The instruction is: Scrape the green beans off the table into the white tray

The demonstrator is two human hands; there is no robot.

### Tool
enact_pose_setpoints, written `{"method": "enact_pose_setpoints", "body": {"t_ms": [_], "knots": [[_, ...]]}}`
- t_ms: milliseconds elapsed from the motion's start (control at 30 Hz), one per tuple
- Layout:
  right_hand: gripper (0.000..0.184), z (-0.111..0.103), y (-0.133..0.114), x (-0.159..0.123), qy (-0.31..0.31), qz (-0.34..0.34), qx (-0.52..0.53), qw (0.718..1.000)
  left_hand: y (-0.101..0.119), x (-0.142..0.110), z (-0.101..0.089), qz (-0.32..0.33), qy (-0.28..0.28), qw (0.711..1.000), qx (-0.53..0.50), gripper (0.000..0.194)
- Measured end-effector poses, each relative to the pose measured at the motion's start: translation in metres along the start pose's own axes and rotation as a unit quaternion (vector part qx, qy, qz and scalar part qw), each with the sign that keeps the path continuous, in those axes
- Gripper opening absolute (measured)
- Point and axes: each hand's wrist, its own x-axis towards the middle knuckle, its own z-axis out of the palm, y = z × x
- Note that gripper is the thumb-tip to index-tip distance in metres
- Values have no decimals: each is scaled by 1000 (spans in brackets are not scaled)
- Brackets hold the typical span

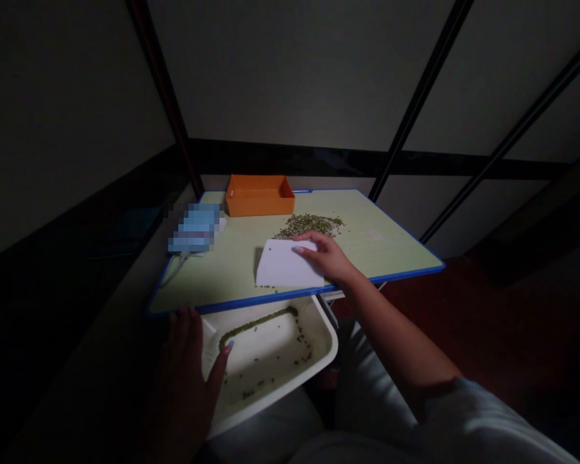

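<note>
A white sheet of stiff card point(287, 264) stands tilted on the table, held along its right side by my right hand point(328, 256), thumb on the near face. Just behind the card lies a spread pile of small green-brown beans or seeds point(312, 224); a few sit at the card's lower edge. Below the table's front edge rests a white plastic basin point(280, 390), with more of these grains along its far side and scattered over the bottom. My left hand point(193, 367) grips the basin's left side, thumb over the inside. Deep shadow covers much of that hand.
The pale green table point(386, 248) has a blue rim. An orange open box point(261, 205) stands at its back left. A blurred light-blue object point(197, 227) with a cable lies at the left edge. Dark-framed panels point(290, 77) rise behind the table.
</note>
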Motion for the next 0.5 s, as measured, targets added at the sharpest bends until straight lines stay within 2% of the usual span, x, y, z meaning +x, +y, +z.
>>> {"method": "enact_pose_setpoints", "body": {"t_ms": [500], "knots": [[21, 1, -4, -2, -22, -2, 6, 1000, -1, 1, 1, 1, 6, 1000, -5, 74]]}}
